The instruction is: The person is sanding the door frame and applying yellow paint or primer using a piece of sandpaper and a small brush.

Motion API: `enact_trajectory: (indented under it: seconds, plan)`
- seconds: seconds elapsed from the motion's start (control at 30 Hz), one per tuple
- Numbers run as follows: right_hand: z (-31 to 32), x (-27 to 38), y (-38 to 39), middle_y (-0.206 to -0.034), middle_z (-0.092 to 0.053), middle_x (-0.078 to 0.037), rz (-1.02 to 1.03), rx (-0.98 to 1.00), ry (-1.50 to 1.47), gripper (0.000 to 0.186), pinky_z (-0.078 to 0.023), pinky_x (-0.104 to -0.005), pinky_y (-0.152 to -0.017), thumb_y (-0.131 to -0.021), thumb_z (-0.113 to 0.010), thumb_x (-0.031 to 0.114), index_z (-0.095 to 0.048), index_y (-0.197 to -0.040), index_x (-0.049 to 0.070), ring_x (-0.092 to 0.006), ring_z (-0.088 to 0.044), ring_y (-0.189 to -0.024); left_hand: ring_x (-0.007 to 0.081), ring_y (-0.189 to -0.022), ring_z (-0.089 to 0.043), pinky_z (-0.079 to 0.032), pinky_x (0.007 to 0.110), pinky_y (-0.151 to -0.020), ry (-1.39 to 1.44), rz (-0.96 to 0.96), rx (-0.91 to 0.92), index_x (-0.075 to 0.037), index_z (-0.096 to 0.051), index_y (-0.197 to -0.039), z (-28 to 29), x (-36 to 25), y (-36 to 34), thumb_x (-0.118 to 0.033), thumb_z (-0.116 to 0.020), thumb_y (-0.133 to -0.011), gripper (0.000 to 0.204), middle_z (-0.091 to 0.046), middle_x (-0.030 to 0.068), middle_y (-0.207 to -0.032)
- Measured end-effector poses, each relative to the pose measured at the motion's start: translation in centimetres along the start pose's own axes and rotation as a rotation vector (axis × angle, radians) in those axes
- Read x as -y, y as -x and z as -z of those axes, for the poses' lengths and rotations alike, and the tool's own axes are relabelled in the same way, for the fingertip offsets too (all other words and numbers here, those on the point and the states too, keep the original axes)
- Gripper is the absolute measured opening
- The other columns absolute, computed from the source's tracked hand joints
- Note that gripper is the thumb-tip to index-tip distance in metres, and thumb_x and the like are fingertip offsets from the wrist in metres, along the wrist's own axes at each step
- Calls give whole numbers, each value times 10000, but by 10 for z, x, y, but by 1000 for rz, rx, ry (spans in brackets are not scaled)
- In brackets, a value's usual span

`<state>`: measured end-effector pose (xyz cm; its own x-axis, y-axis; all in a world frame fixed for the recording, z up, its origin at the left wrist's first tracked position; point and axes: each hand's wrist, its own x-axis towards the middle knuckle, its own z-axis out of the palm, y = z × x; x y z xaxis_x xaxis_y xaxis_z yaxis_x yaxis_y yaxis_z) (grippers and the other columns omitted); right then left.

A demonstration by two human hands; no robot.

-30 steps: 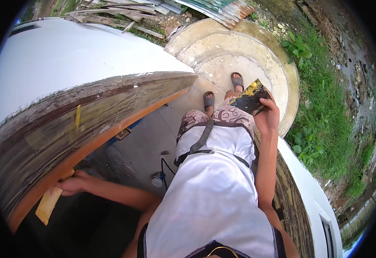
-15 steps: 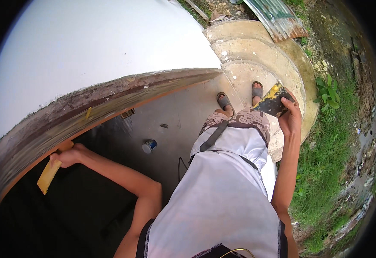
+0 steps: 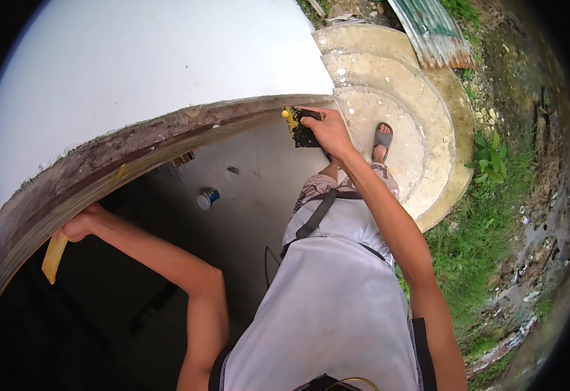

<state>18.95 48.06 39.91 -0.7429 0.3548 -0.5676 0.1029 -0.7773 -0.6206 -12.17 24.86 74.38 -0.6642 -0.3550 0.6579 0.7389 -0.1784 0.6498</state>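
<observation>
My left hand (image 3: 80,223) is closed at the lower left, beside the edge of a worn wooden door frame (image 3: 57,202). A flat yellow spreader (image 3: 54,259) sticks out from its fingers, pointing down; part of its grip is hidden. In my right hand (image 3: 329,133) is a thin black flat plate (image 3: 306,135), pinched between thumb and fingers. Yellow paste is smeared along the plate's left side, with a thick dab (image 3: 285,113) at its upper corner. The plate is held close to the far end of the frame; I cannot tell whether they touch.
A white wall (image 3: 167,58) rises beyond the frame. On the grey floor stands or lies a small blue and white can (image 3: 207,198). Rounded concrete steps (image 3: 428,111) descend at the right, bordered by grass (image 3: 448,260). Rusty corrugated sheet (image 3: 432,32) lies at the back.
My right hand has swung left with the black plate, from above the steps to near the frame. My left hand has shifted slightly left and up along the frame, still gripping the spreader.
</observation>
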Motion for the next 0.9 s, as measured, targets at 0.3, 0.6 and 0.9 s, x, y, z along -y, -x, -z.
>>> enact_trajectory:
  seconds: [0.3, 0.6, 0.9]
  plan:
    - [-46, -30, -58, -896, -721, -62, -5, -127, 137, 340, -541, -263, -647, -911, -588, 41, -704, -1224, -21, -102, -641, -696, 337, -986, -623, -572, 550, -879, -92, -52, -56, -62, -555, -1166, 10, 9, -14, -226, -607, -921, 300, -607, 159, -1189]
    - [-89, -64, -59, -1044, -671, -165, 215, -421, 226, 307, -497, -351, -836, -897, -627, 91, -725, -1178, 13, -284, -655, -922, 367, -967, -632, -582, 559, -849, -229, -120, -47, 2, -614, -1053, 5, 14, -11, -245, -585, -915, 285, -615, 210, -1177]
    - [-28, -21, -52, -899, -728, -122, 128, -55, 590, 353, -522, -317, -671, -844, -572, 52, -753, -1147, 46, -212, -659, -708, 381, -969, -635, -588, 568, -855, -299, -160, -20, 36, -632, -1001, 17, 8, -18, -243, -563, -913, 301, -612, 253, -1165]
